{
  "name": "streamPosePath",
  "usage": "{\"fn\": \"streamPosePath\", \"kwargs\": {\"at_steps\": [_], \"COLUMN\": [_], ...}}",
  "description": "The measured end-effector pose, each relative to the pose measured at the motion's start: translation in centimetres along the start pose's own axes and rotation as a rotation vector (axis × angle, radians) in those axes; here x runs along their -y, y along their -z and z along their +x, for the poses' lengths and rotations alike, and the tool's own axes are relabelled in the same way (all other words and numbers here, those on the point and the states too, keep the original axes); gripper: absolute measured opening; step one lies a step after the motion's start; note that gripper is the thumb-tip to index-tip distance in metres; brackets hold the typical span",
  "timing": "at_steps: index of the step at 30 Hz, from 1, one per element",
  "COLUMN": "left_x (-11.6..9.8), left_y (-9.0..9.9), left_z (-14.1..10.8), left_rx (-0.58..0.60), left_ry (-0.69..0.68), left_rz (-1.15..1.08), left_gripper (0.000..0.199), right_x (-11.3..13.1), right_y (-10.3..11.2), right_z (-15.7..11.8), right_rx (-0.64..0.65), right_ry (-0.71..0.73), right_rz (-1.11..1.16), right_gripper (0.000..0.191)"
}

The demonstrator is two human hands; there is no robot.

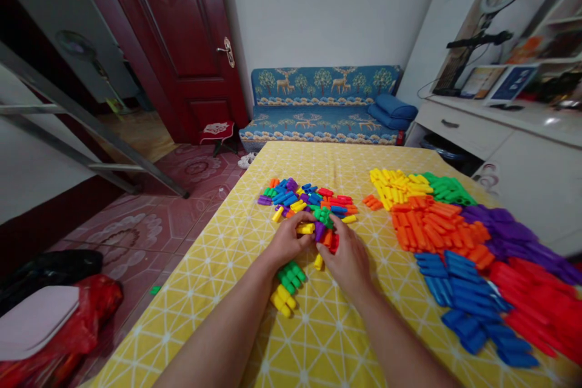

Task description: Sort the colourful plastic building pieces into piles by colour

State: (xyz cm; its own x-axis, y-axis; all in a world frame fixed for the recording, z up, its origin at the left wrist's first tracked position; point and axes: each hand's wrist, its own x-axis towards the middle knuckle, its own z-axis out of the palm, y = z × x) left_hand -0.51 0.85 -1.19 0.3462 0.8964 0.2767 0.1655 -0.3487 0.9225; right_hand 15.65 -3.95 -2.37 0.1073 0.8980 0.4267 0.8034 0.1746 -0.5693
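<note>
Over the near middle of the table my left hand [290,237] is closed, with a yellow plastic building block [306,228] between its thumb and fingers. My right hand [349,254] is curled round a small cluster of building blocks. Green blocks [323,216], a purple block [320,231] and red ones show between the two hands; how they join is partly hidden by my fingers. A yellow block [319,262] lies just below. Beside my left wrist are rows of green blocks [291,276] and yellow blocks [282,300], side by side.
A mixed-colour pile [286,197] lies beyond my hands. To the right are sorted heaps of yellow [395,185], orange [431,224], green [450,189], purple [509,233], blue [473,297] and red blocks [541,300]. Yellow patterned cloth [218,315] covers the table; a blue sofa [318,115] stands behind.
</note>
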Motion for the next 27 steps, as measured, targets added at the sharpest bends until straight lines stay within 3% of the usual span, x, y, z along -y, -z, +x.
{"fn": "streamPosePath", "kwargs": {"at_steps": [8,14,17,22,27], "left_x": [0.2,-0.2,-0.5,-0.1,-0.2], "left_y": [0.0,-0.2,-0.4,-0.6,-0.8], "left_z": [-0.4,-0.5,-0.7,-0.9,-0.5], "left_rx": [0.071,0.037,0.080,0.137,0.096], "left_ry": [-0.114,-0.118,-0.104,-0.070,-0.002], "left_rz": [0.054,0.030,-0.039,-0.082,-0.264], "left_gripper": [0.055,0.027,0.017,0.012,0.024], "right_x": [-0.2,0.7,0.9,0.9,0.1], "right_y": [0.3,0.7,1.2,1.4,1.2], "right_z": [0.1,0.0,0.3,0.8,0.9], "right_rx": [0.042,0.129,0.141,0.089,-0.015], "right_ry": [-0.028,-0.027,-0.047,-0.092,-0.210], "right_rz": [0.430,0.692,0.728,0.694,0.654], "right_gripper": [0.060,0.068,0.064,0.038,0.032]}}
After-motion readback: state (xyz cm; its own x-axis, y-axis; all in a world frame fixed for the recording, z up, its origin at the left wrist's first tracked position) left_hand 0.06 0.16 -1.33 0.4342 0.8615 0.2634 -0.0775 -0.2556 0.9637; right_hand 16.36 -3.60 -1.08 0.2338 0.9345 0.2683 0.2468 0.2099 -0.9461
